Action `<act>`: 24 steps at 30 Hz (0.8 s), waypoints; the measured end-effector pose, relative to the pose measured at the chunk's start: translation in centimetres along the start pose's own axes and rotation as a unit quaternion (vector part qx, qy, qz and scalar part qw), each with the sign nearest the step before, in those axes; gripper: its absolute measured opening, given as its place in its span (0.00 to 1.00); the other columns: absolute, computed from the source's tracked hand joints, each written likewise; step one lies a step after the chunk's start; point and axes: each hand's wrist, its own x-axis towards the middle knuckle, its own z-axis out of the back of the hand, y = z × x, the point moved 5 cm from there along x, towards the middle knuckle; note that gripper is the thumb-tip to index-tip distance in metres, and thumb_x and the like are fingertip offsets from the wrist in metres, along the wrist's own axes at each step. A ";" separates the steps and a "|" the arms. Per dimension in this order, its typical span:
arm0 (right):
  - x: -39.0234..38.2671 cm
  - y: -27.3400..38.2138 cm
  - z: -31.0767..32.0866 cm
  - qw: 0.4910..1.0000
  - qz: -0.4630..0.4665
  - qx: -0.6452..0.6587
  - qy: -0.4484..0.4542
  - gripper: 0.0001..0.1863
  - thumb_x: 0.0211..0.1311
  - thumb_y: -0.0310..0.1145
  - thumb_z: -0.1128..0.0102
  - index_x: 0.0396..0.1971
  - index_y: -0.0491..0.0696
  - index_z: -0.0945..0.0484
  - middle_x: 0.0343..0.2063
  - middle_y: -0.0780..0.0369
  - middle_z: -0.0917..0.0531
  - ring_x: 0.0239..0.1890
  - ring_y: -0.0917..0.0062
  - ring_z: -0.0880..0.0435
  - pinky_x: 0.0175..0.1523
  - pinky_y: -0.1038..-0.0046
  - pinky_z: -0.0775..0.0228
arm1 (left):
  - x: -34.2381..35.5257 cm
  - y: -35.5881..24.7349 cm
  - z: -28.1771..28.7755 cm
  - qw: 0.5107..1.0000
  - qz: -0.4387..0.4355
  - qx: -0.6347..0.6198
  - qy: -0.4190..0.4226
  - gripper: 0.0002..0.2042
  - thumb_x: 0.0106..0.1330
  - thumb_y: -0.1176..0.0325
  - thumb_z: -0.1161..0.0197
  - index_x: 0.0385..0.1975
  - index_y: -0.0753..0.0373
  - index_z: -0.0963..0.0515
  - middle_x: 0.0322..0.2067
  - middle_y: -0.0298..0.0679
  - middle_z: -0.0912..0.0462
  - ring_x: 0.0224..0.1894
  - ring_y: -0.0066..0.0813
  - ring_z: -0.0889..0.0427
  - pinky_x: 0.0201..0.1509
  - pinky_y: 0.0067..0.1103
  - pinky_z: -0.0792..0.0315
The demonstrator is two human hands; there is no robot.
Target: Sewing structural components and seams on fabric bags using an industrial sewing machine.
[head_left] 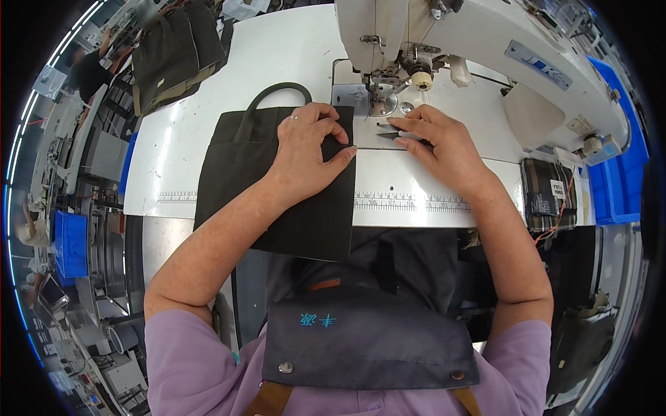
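My left hand [312, 149] is closed on the right side of a dark olive fabric bag [277, 222], with bent fingers and the thumb near its edge. The bag lies on the white sewing table [423, 173], a looped handle [284, 86] at its top and its bottom hanging past the front edge. My right hand [430, 145] holds small thread snips [390, 135], blades pointing left, just below the needle area of a white sewing machine [485, 41]. The presser foot [374, 93] is above and between my hands.
Dark fabric pieces [173, 48] lie at the table's back left. A plaid pouch [544, 191] sits at the front right beside a blue bin [617, 180]. Another blue bin [69, 243] stands at left, where co-workers [94, 73] are at other machines. A grey apron [368, 333] covers my lap.
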 end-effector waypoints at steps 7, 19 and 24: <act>1.5 1.3 -0.4 0.990 0.109 -0.062 0.061 0.11 0.63 0.37 0.32 0.42 0.49 0.12 0.35 0.62 0.17 0.37 0.64 0.15 0.41 0.63 0.22 | 0.7 -1.1 0.3 0.995 -0.027 -0.073 0.062 0.11 0.56 0.68 0.26 0.35 0.61 0.20 0.59 0.41 0.25 0.64 0.44 0.28 0.68 0.34 0.34; 0.8 1.4 -2.0 0.987 0.138 -0.087 0.002 0.09 0.60 0.37 0.29 0.37 0.52 0.12 0.33 0.66 0.18 0.32 0.69 0.15 0.34 0.67 0.21 | 0.3 -1.4 0.4 0.992 -0.001 -0.098 0.074 0.17 0.54 0.61 0.23 0.34 0.61 0.23 0.60 0.47 0.28 0.64 0.48 0.29 0.70 0.39 0.39; 0.6 1.6 -2.0 0.985 0.138 -0.102 -0.005 0.08 0.60 0.38 0.29 0.36 0.52 0.13 0.33 0.66 0.18 0.31 0.69 0.15 0.33 0.67 0.22 | 0.3 -2.5 1.0 0.991 -0.091 0.084 0.053 0.18 0.58 0.56 0.25 0.31 0.62 0.25 0.58 0.46 0.28 0.61 0.48 0.31 0.68 0.43 0.43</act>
